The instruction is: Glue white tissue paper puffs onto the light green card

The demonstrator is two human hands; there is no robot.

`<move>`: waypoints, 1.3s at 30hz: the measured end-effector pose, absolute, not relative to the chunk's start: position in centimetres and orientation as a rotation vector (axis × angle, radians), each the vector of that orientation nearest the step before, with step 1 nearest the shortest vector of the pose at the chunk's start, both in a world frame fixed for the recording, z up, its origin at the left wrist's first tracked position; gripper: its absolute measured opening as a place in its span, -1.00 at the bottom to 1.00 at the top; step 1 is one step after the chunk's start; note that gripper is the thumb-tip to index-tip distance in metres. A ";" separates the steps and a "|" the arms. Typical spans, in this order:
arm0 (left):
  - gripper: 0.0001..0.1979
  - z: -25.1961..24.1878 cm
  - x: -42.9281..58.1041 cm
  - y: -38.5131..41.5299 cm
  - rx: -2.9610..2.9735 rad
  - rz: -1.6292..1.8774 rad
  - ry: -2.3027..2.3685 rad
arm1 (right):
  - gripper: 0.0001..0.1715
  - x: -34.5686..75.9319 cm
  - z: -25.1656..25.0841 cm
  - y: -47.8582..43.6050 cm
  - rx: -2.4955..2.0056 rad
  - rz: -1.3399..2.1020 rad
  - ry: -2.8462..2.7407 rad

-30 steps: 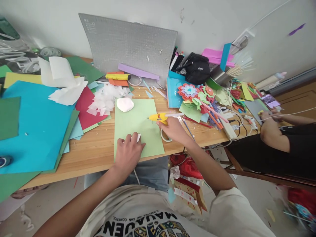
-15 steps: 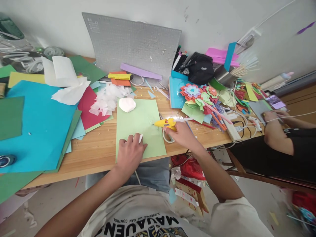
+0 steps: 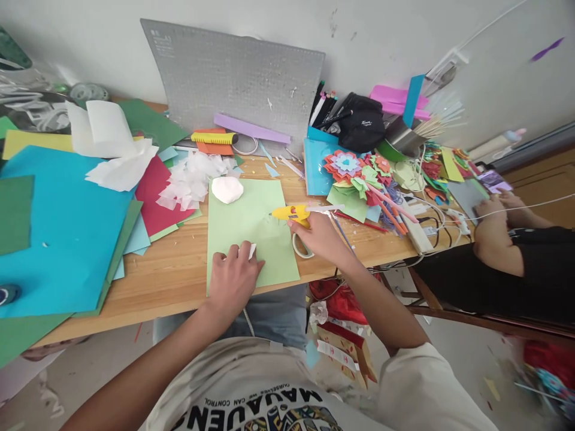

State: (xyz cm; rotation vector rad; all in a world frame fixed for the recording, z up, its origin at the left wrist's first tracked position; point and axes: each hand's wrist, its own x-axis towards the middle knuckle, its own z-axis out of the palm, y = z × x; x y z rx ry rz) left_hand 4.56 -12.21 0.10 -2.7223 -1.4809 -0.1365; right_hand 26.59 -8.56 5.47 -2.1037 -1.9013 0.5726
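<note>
Over grn sheet (image 3: 245, 222), R hand (image 3: 320, 236) grips glue gun (image 3: 291, 212); L hand (image 3: 234, 269) pinches wht scrap (image 3: 253, 251). Keep nozzle (image 3: 272, 214) low, steady.

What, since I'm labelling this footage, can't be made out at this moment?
White scrap: head view, mostly hidden by the left hand.
Glue gun: head view, its grip is covered by the right hand.
Round dark blue thing: head view, cut off by the left edge.
Phone: head view, screen too small to read.
</note>
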 end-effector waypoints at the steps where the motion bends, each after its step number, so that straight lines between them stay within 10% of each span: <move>1: -0.68 0.1 4.6 -12.2 -2.724 -0.136 -1.479 | -0.66 26.6 5.4 -8.6 -2.138 0.574 -1.905; 39: -0.66 0.0 4.6 -12.1 -2.721 -0.154 -1.471 | -0.66 28.2 3.8 -7.2 -2.045 0.572 -1.703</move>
